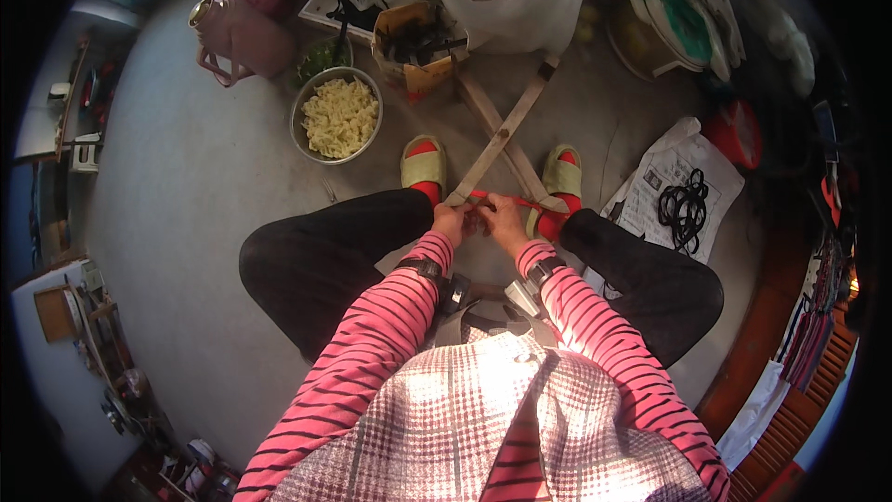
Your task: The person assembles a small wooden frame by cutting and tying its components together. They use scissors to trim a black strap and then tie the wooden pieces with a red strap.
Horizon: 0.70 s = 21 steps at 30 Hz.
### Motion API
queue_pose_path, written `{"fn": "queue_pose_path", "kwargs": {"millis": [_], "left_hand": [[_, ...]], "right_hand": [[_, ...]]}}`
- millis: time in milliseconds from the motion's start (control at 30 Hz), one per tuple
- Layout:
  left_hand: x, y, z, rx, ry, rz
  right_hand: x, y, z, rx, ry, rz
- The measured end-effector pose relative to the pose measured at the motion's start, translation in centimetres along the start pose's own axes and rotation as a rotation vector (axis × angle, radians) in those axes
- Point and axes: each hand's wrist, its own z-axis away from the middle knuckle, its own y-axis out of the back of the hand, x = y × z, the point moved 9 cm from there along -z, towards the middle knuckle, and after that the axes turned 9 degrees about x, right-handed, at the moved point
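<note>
Between my feet stands a crossed wooden frame [503, 135], its two slats meeting in an X. A thin red strip [517, 202] runs across between its near ends. My left hand [452, 222] is closed at the near end of one slat, its fingertips pinched together. Close beside it, my right hand [503, 222] is closed too, fingers curled toward the left ones just below the red strip. Whatever lies between the fingertips is too small and hidden to name. To the right, a tangle of black loops [683, 211] rests on a printed white sheet [649, 173].
Left of the frame stands a metal bowl [296, 127] of pale yellow pieces. Beyond it are an open box [420, 84] of dark strips, a white plastic bag [520, 14] and a pinkish jug [246, 37]. A red container [734, 133] sits at right.
</note>
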Motion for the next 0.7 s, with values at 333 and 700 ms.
{"fn": "queue_pose_path", "kwargs": {"millis": [333,700], "left_hand": [[-0.4,-0.4,-0.2,-0.060,0.039,-0.004],[-0.5,0.0,0.4,0.014,0.090,0.011]], "right_hand": [[-0.9,0.2,-0.4,0.201,0.644,0.479],[2.4,1.1,1.7,0.106,-0.063,0.013]]}}
